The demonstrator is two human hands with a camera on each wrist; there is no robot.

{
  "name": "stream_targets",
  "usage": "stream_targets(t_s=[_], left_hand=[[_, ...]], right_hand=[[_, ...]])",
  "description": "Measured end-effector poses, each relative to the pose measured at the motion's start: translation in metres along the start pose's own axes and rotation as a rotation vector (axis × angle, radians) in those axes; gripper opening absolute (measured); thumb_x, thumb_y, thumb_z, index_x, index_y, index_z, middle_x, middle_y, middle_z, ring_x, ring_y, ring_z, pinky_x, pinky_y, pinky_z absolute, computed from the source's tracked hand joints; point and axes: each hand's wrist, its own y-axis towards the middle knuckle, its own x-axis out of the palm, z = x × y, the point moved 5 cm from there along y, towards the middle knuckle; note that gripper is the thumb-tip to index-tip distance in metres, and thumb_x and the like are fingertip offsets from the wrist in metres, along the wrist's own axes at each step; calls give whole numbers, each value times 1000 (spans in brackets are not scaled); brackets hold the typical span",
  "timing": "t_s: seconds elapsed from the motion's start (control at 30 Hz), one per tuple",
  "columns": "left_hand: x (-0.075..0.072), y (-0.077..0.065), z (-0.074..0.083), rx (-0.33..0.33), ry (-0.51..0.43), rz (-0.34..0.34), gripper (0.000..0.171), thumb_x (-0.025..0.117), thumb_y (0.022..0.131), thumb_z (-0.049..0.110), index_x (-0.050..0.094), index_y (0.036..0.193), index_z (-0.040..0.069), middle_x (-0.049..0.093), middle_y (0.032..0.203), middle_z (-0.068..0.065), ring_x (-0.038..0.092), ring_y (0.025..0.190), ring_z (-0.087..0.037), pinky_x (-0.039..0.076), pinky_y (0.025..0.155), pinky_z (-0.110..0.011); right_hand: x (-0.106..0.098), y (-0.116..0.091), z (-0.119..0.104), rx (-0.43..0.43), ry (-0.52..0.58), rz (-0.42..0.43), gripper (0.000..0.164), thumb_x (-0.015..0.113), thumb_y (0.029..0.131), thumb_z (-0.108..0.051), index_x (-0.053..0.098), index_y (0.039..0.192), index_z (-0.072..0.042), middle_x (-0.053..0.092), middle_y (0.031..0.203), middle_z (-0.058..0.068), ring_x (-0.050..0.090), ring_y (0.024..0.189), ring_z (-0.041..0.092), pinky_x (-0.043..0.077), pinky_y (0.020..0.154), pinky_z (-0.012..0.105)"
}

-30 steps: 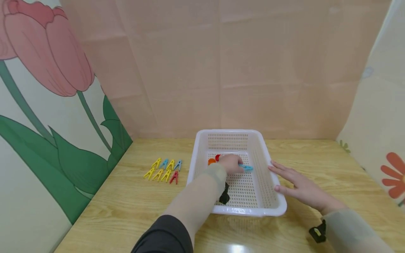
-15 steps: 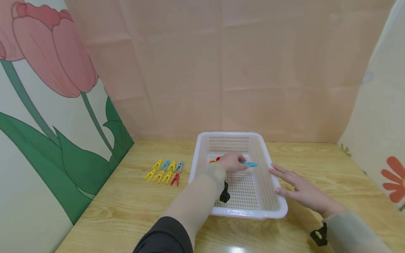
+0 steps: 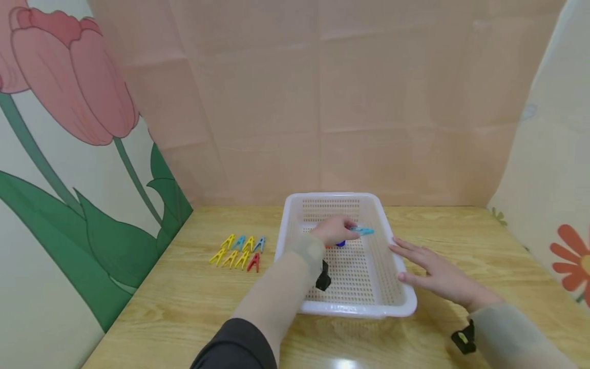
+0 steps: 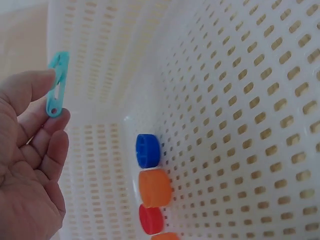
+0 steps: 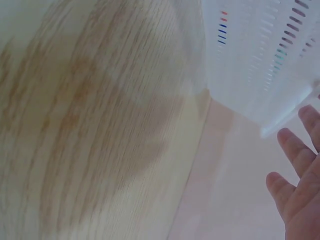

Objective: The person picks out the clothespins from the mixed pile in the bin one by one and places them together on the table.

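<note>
My left hand [image 3: 333,230] pinches a light blue clothespin [image 4: 58,85] between thumb and fingers, held up inside the white plastic basket [image 3: 359,309]. Below it, along the basket floor, lie a blue bottle cap [image 4: 148,151], an orange cap [image 4: 155,188] and a red cap [image 4: 151,219]; a further orange piece is cut off by the left wrist view's lower edge. In the head view the left hand and arm hide most of these. With fingers spread and straight, my right hand [image 3: 442,275] rests its fingertips on the basket's right rim.
To the left of the basket, two rows of clothespins [image 3: 237,251] in yellow, blue and red lie on the wooden table [image 3: 184,307]. A pinkish-brown sheet [image 3: 318,102] hangs behind the table. Flower-painted walls stand at both sides.
My left hand has risen slightly toward the basket's far end with the clothespin. The blue cap has come into view under it. My right hand has stayed at the rim.
</note>
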Motion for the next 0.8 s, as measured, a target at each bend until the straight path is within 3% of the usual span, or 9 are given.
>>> stream_targets(t_s=[0.33, 0.8], left_hand=[[-27, -11, 0, -14, -54, 26, 19, 73, 86, 32, 68, 100, 22, 62, 92, 11, 57, 82, -10, 47, 71, -27], [-60, -39, 6, 5, -101, 49, 25, 70, 88, 36, 66, 108, 22, 61, 98, 9, 58, 84, -15, 49, 73, -29]], right_hand=[[-1, 0, -1, -13, -16, 9, 62, 69, 88, -30, 46, 144, -21, 36, 150, 15, 38, 127, 47, 34, 85, 74], [0, -1, 2, -5, -10, 9, 62, 69, 88, -32, 46, 144, -20, 35, 151, 14, 36, 129, 48, 32, 85, 75]])
